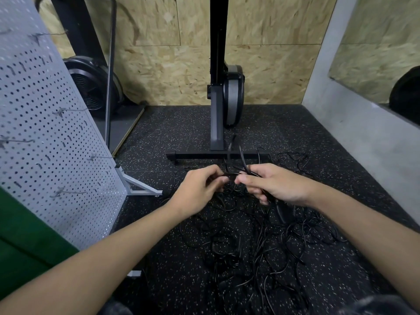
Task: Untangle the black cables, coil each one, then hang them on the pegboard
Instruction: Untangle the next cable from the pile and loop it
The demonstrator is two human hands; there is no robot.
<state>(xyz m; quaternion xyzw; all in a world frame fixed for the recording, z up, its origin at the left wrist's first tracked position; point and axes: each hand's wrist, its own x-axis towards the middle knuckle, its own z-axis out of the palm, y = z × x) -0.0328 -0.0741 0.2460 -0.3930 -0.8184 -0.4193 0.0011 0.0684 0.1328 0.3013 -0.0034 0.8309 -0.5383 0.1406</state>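
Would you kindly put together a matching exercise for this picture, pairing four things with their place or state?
Column one:
1. pegboard
2. cable heap
3. right hand
4. black machine

Column two:
A. grips cable loops that stick upward
B. upright in front of the wooden wall
C. at the left, hooks bare
D. spread on the speckled floor

Pairs: 1-C, 2-D, 3-A, 4-B.

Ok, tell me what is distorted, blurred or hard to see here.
Head view: wide-angle distortion bows the pegboard; lighting is soft and even, without strong glare; the black cables merge with the dark speckled floor, so single strands are hard to trace.
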